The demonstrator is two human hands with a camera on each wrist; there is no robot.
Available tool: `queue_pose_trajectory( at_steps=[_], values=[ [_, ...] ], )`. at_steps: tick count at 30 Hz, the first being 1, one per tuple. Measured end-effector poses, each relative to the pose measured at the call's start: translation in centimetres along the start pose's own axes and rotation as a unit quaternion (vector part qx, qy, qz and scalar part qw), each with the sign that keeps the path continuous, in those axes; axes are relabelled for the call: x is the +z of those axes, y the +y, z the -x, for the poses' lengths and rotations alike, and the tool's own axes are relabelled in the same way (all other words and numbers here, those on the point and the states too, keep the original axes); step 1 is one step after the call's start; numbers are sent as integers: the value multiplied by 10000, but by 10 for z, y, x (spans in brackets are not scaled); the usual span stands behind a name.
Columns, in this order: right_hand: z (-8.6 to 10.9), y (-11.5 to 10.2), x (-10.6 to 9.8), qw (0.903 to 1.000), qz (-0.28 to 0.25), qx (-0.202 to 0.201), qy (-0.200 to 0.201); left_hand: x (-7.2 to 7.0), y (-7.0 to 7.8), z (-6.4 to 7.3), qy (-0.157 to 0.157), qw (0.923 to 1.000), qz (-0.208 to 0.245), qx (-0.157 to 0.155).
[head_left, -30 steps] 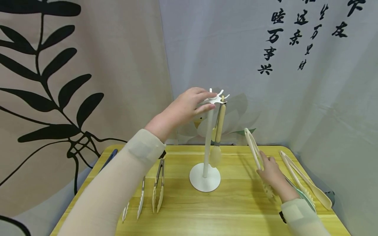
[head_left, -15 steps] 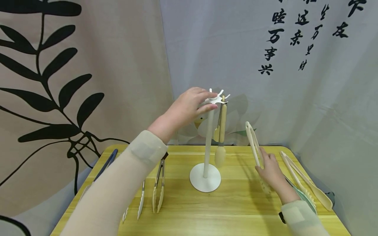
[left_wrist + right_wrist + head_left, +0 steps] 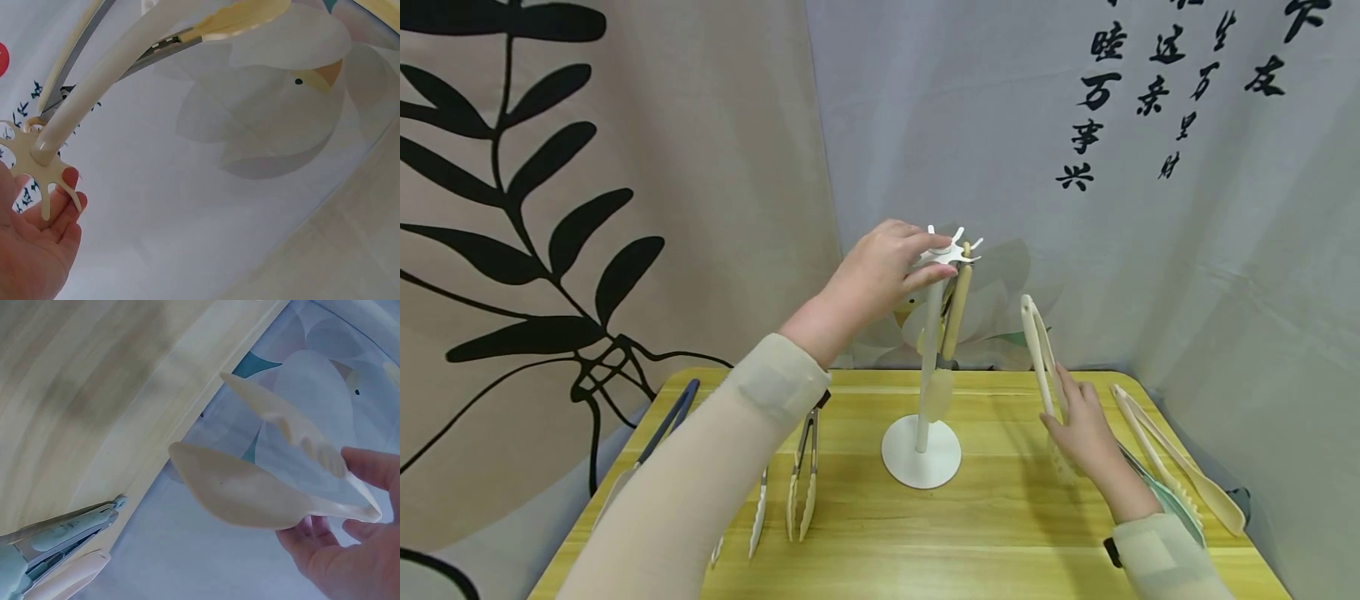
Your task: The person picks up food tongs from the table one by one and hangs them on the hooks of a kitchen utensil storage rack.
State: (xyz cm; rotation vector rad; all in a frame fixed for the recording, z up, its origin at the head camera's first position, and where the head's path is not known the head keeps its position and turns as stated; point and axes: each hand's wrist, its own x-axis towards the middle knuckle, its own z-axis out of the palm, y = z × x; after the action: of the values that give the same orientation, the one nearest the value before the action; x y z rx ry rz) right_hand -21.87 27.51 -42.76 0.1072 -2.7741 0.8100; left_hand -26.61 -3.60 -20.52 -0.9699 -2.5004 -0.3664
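Head view showed the left hand (image 3: 883, 262) at mid-frame, its grip clamped on the hooked top of the white stand (image 3: 932, 321), which stood on the surface (image 3: 880, 542). Yellow-handled tongs (image 3: 956, 321) hung from one hook. Right of center, the right hand (image 3: 1086, 429) had its grip clamped on cream tongs (image 3: 1033, 346), joined end up, arms apart. Pale tongs (image 3: 1221, 504) lay at lower right.

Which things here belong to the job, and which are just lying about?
Seemingly in use:
white stand, held by left hand
cream tongs, in right hand
beige-handled tongs, hanging on stand

Lying on the table:
blue-handled tongs
cream-tipped tongs
white-tipped tongs, partly hidden
green tongs
far-right pale tongs
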Motion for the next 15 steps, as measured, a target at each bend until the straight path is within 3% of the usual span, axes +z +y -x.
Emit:
queue_pose_trajectory(
  at_steps=[15],
  values=[
    [1, -19, -5, 9989, -309, -97, 330, 0, 0, 1, 72, 9999, -46, -74]
  ],
)
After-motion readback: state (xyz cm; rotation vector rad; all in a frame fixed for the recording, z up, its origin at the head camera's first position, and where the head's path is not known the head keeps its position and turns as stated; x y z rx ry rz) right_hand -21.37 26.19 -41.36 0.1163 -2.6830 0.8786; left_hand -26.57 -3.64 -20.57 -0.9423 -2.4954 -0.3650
